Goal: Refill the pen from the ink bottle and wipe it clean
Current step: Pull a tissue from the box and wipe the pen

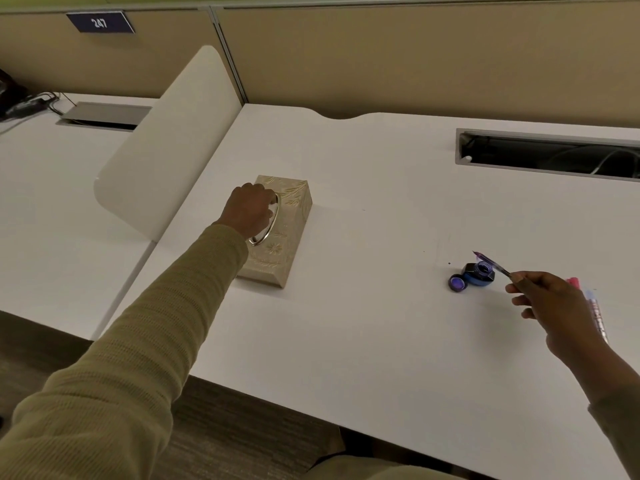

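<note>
The pen [490, 263], pinched by the right hand [550, 306], hangs just above the open bottle [479, 274] (cap [458, 283] beside it). The left hand [251, 211] curls into the tissue box [287, 244]; whether it pinches a tissue, I cannot tell. Wiping seems next: draw one out.

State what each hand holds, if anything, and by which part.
The right hand pinches the pen by its rear end, with the nib end free. The left hand reaches into the opening of the tissue box; whether it grips anything cannot be told.
</note>
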